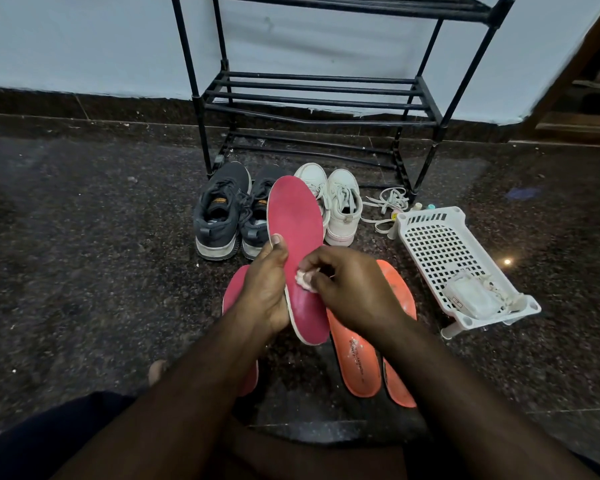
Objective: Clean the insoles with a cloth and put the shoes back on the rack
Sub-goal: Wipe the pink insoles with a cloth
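My left hand grips a red insole by its left edge and holds it up over the floor, toe end pointing away. My right hand pinches a small white cloth against the insole's lower half. A second red insole lies on the floor under my left arm, mostly hidden. Two orange insoles lie side by side under my right arm. A dark grey pair of shoes and a white pair stand in front of the black rack, whose shelves hold nothing.
A white plastic basket lies on the floor at the right with a white pack and rags inside. Loose white laces and small bottles lie beside the rack's right leg. The floor is dark speckled stone; a pale wall stands behind.
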`<action>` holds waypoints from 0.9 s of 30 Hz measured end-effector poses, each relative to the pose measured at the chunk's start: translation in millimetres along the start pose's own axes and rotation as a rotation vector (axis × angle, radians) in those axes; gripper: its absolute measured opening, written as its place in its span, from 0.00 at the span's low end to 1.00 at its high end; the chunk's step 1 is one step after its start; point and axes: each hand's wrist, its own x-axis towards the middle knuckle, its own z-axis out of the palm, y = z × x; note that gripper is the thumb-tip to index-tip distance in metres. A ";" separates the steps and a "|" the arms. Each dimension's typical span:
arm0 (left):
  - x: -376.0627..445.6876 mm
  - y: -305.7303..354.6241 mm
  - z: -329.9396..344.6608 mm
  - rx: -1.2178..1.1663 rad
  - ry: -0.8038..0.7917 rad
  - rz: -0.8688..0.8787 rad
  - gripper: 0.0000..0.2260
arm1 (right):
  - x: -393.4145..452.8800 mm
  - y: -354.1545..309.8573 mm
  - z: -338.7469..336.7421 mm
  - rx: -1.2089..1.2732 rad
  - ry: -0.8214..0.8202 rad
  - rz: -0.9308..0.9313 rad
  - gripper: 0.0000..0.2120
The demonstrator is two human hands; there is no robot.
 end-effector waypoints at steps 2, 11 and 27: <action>0.1 -0.6 -0.8 -0.008 -0.021 -0.020 0.18 | 2.5 4.8 -5.2 0.007 0.114 0.002 0.07; 1.5 -3.0 -2.1 -0.003 0.016 -0.007 0.16 | 0.3 -1.5 10.5 -0.314 -0.098 -0.095 0.10; 4.4 3.6 -5.7 -0.049 -0.069 -0.069 0.24 | 3.0 -1.3 -7.6 0.228 0.014 0.138 0.07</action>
